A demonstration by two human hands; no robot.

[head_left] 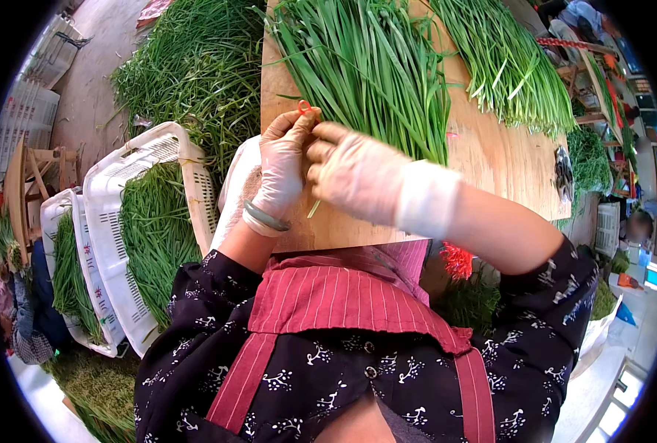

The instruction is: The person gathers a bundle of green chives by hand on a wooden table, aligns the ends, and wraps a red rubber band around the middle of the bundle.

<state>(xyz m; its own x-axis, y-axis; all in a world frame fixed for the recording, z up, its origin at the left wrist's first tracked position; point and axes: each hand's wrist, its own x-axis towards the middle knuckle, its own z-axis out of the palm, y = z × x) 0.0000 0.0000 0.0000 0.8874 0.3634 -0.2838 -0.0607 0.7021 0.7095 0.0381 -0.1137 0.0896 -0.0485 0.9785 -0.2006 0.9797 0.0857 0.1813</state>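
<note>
My left hand (pixel 282 159), in a thin pale glove with a bracelet at the wrist, pinches a small red band (pixel 304 107) that forms a loop at its fingertips. Right beside it is my right hand (pixel 361 173), gloved too and smeared by motion; its fingers reach toward the left hand's fingers, and whether they hold anything does not show. Just beyond both hands lies a broad pile of long green garlic chives (pixel 373 74) on a wooden board (pixel 491 173). A loose stalk (pixel 314 209) pokes out below my hands.
A second pile of chives (pixel 513 66) covers the board's far right. White crates (pixel 132 244) of greens stand at the left, near a large heap of greens (pixel 195 66) on the floor. A bunch of red bands (pixel 457 261) hangs by the board's near edge.
</note>
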